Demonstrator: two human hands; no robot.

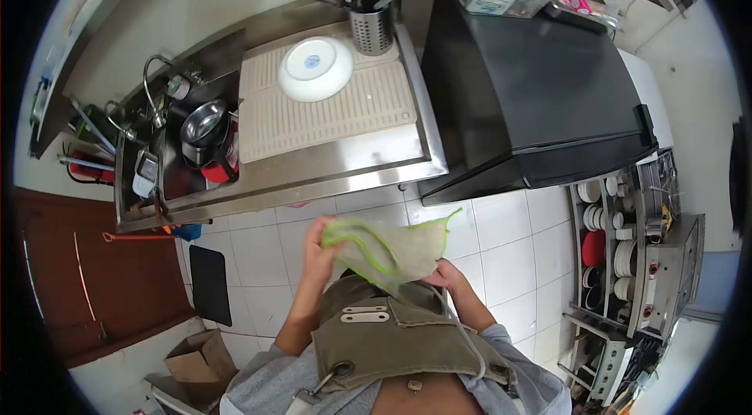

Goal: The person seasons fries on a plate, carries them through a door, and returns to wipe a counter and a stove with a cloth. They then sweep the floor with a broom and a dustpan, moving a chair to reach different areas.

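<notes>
A thin beige cloth with lime-green edging hangs in front of my apron, partly folded over itself. My left hand is closed on its left edge, fingers partly behind the fabric. On the other side, my right hand pinches the lower right part of the cloth, which hides some of its fingers. Beyond the cloth is the steel counter, bearing a ridged beige drying mat. An upside-down white bowl rests on the mat.
A perforated utensil holder stands behind the mat. The sink at left contains metal pots. A black appliance adjoins the counter. Dish shelves stand at right. A cardboard box sits at lower left.
</notes>
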